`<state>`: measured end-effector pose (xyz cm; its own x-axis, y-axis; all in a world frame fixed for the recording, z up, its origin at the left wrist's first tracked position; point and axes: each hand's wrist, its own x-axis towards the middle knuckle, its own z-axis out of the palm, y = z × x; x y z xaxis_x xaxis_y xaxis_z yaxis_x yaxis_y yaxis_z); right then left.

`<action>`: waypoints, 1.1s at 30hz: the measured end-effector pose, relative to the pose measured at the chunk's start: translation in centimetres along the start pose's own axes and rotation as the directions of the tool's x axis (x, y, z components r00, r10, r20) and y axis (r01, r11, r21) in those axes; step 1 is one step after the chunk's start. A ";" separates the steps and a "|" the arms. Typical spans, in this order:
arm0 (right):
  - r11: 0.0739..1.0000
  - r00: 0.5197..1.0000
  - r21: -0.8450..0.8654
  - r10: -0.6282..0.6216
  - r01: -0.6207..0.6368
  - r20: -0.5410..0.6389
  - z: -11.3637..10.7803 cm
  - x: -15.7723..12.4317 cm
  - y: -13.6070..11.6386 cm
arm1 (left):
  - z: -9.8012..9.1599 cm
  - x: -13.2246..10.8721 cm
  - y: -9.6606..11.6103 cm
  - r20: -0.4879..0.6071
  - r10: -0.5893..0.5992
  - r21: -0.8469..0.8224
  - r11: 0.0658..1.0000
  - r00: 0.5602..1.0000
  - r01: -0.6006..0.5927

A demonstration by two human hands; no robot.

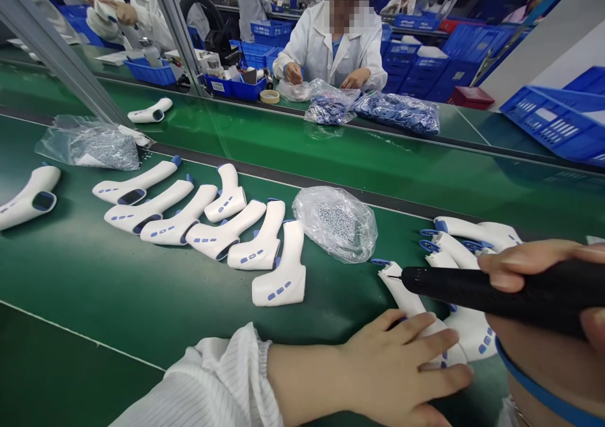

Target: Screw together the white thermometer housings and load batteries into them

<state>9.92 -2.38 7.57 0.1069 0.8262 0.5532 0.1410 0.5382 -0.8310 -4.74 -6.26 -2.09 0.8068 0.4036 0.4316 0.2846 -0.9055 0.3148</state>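
Observation:
My left hand [401,364] lies flat over a white thermometer housing [406,298] on the green belt, pressing it down. My right hand [543,301] grips a black electric screwdriver [472,285] held level, its fine tip touching the top end of that housing. More white housings [472,232] with blue triggers lie just behind the screwdriver. A row of several white housings [222,232] with blue buttons lies fanned out at centre left. A clear bag of small screws [336,222] sits between the two groups.
Another clear bag [89,143] and single housings [28,197] [151,112] lie at the left. Across the belt a person in a white coat [335,43] handles bags of blue parts [397,112]. Blue crates [558,121] stand at the right and back.

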 end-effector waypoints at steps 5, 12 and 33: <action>0.999 1.000 0.033 0.000 0.000 0.022 2.3 0.8 -0.9 | -0.1 -0.4 -0.1 0.100 -0.016 0.101 0.995 0.995 0.006; 1.000 0.979 0.019 0.006 -0.010 0.205 2.1 1.4 0.5 | -0.7 0.1 0.1 0.179 -0.049 0.034 0.998 0.983 0.044; 0.971 0.980 0.186 -0.172 0.152 0.097 1.3 1.3 -2.2 | -1.1 2.0 0.9 0.305 0.008 -0.016 1.000 0.952 -0.003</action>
<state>8.48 -2.25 10.08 -0.0153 0.7335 0.6796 -0.0295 0.6790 -0.7335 -3.41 -6.13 0.03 0.9285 0.3372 0.1555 0.2737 -0.9046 0.3269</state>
